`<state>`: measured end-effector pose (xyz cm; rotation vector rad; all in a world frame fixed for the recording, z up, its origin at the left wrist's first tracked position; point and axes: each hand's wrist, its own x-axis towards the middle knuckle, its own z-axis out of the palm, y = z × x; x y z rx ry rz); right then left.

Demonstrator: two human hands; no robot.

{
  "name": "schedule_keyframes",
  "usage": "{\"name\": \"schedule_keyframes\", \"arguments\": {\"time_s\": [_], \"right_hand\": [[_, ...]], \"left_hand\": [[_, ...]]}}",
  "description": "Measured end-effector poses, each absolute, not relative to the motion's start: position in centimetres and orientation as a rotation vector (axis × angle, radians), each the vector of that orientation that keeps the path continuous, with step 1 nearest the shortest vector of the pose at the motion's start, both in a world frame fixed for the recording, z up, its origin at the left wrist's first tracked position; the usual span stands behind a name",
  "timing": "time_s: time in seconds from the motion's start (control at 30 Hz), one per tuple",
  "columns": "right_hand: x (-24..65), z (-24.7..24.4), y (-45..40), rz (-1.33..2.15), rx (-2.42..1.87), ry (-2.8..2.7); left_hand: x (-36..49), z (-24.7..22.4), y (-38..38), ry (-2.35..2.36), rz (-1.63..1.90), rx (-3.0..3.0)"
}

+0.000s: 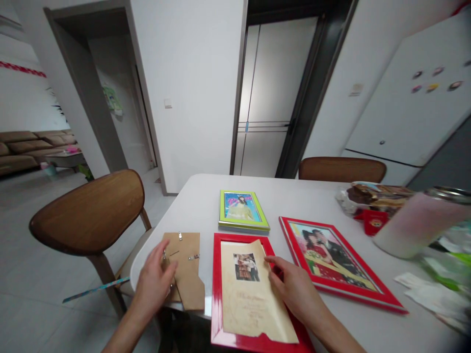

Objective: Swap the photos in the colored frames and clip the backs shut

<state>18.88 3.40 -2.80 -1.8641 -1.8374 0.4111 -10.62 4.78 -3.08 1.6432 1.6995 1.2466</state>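
At the left, the left hand (pixel 156 277), thumb and index finger apart, is over a brown, flat backing panel with small metal clips (pixel 189 279); whether it touches, I cannot tell. Next is a glossy red rectangular picture frame (pixel 217 294), with a yellowed, ragged-edged paper sheet bearing a printed photo (pixel 253 299) on it, askew. The right hand's (pixel 292 287) curled fingers are at the sheet's right edge; whether they pinch it is unclear. Positioning the sheet seems the step in hand; the next move probably calls for squaring it gently, minding that edge.
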Motion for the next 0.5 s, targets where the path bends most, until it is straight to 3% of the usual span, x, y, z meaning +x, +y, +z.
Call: {"name": "schedule_keyframes", "arguments": {"time_s": [0.13,0.3,0.5], "right_hand": [[18.5,-3.2,4.6,0.327,-1.931,-1.881],[19.1,-3.3,4.2,0.179,-2.038,-1.941],[20.1,-3.8,3.4,0.378,-1.994,-1.812]], "left_hand": [[-3.7,-2.5,0.9,1.264,0.874,2.148],[0.4,-3.9,-0.4,1.023,0.496,2.308],[0.5,-4.9,0.0,1.049,0.635,2.273]]}}
